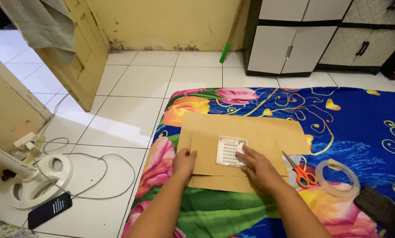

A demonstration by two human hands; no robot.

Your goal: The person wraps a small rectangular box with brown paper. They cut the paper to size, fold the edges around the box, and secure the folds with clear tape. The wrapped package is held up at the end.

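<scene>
- Small flat packet (231, 150), pale and clear-fronted with rows of tiny dark items inside; lying flat near the middle of the brown paper sheets (241, 132), on the mattress with flowered cover (356, 119).
- Probably very light and thin, a little stiff like a card in plastic; front likely smooth and slippery, so easy to push along the paper.
- Contents probably delicate; better not to bend or squeeze on the middle.
- Best taken by the outer edges, pinched between thumb and finger, or slid to the paper border and lifted from below.
- Right hand (260, 168): flat and spread, fingertips pressing on the right edge of the packet; nothing grasped.
- Left hand (183, 162): loosely curled, resting on the left border of the top sheet, pressing it down; nothing enclosed, as far as visible.
- Brown paper sheets: several layers stacked a bit askew, thin and pliable, likely to crease easily and to slide on the soft cover.
- Orange-handled scissors (301, 172) just beside the paper's right edge; roll of clear tape (337, 177) near them; a dark object (380, 210) at the lower right, not identifiable.
- Containers: only the packet itself, holding the tiny dark items in rows; cabinet with closed doors (290, 44) against the wall, contents hidden.
- On the tiled floor at left: white fan base (41, 180) with cable, and a black phone (50, 210).
</scene>
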